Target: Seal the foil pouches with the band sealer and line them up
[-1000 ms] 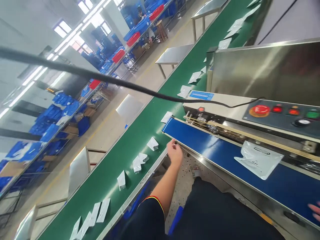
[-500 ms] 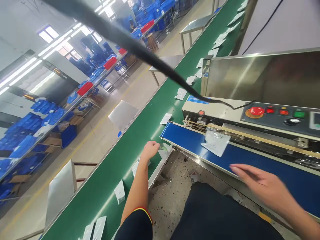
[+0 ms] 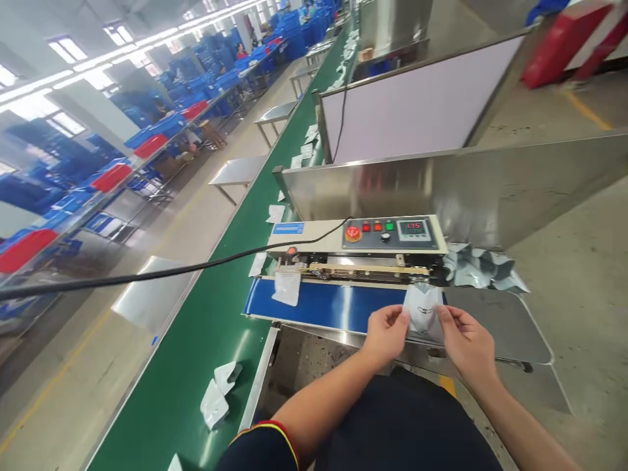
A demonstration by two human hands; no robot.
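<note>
A white pouch (image 3: 422,313) with a dark printed mark is held upright between my two hands at the right end of the blue belt (image 3: 324,304). My left hand (image 3: 387,333) pinches its left edge. On the opposite edge, the fingers of my right hand (image 3: 466,340) are closed. The pouch's top reaches the band of the sealing machine (image 3: 314,239). Another white pouch (image 3: 287,288) hangs at the machine's left end, its lower part over the blue belt.
Several pouches (image 3: 214,404) lie on the long green conveyor (image 3: 196,333) to the left. Silvery pouches (image 3: 478,267) are bunched beyond the machine's right end, by a grey metal tray (image 3: 505,320). A black cable (image 3: 196,267) crosses in front. A steel panel (image 3: 373,186) stands behind the machine.
The view has swung to the right. My left hand has come from the green conveyor to the blue belt's right end, and both hands now grip one pouch.
</note>
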